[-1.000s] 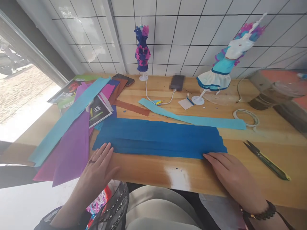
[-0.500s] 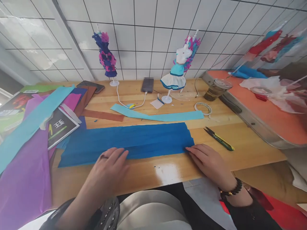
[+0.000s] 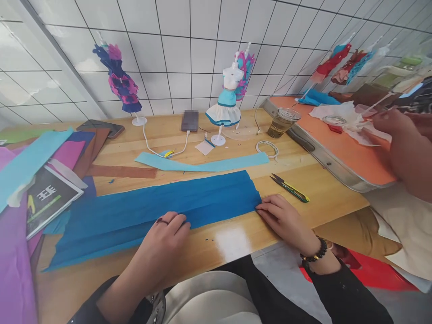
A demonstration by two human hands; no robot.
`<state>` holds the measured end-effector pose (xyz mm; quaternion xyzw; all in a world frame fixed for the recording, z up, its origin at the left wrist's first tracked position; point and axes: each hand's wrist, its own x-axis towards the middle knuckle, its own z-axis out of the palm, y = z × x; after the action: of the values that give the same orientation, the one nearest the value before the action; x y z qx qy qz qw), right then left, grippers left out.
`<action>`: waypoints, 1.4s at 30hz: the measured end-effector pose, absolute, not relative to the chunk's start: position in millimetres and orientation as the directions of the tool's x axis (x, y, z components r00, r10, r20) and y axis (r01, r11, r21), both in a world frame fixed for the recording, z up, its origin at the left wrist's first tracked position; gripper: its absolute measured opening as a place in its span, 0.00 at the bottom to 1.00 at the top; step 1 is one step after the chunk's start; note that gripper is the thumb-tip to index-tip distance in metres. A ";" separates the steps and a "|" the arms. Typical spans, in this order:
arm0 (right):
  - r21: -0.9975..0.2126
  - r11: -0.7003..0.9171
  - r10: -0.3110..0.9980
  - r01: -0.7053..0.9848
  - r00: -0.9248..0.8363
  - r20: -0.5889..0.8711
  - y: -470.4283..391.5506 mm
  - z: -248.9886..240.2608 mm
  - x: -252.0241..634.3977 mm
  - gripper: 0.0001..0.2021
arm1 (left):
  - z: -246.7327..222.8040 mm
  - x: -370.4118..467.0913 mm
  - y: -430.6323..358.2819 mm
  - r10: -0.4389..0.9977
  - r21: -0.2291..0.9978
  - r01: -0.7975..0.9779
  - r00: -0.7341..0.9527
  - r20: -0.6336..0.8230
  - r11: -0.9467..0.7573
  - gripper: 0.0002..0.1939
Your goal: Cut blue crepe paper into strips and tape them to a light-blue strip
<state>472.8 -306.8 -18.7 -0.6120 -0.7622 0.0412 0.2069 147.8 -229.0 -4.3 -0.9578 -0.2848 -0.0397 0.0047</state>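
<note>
Left hand [image 3: 170,234]: palm down, half curled.
Right hand [image 3: 281,220]: pointing inward, slightly bent.
Arms [image 3: 130,285]: both extended forward.

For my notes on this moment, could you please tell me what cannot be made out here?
In the head view:
Left hand: whether it pinches the blue sheet; its own fingers hide this.
Purple sheet: its full shape; left and bottom edges cut it off.
Rear pink garment: lower part, hidden by the turquoise dress.
Black device: any markings, blurred by pixelation.
Another person's hand: its outline, blurred and cut by the right edge.
</note>
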 end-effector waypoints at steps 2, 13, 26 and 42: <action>-0.350 0.217 0.957 0.911 -0.128 0.260 -306.7 -18.5 476.7 0.07 | -5.4 147.4 -227.2 0.550 0.065 0.546 0.829 0.105 -0.835 0.11; -0.499 0.089 0.988 0.862 -0.012 0.155 -299.7 -17.1 483.4 0.09 | -5.2 147.1 -221.4 0.734 0.412 0.640 0.669 0.117 -0.649 0.13; -0.523 -0.030 0.996 0.852 0.067 0.051 -291.9 -3.8 478.6 0.11 | -6.2 149.4 -217.5 0.783 0.450 0.677 0.617 0.084 -0.582 0.13; -0.546 -0.028 0.996 0.837 0.067 0.052 -291.1 -0.5 477.0 0.10 | -6.7 151.8 -217.5 0.785 0.437 0.681 0.611 0.104 -0.588 0.13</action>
<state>477.0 -291.1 -0.5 -0.6948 -0.6598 0.1763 0.2253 151.8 -217.5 -6.7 -0.8793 -0.4167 -0.1445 -0.1798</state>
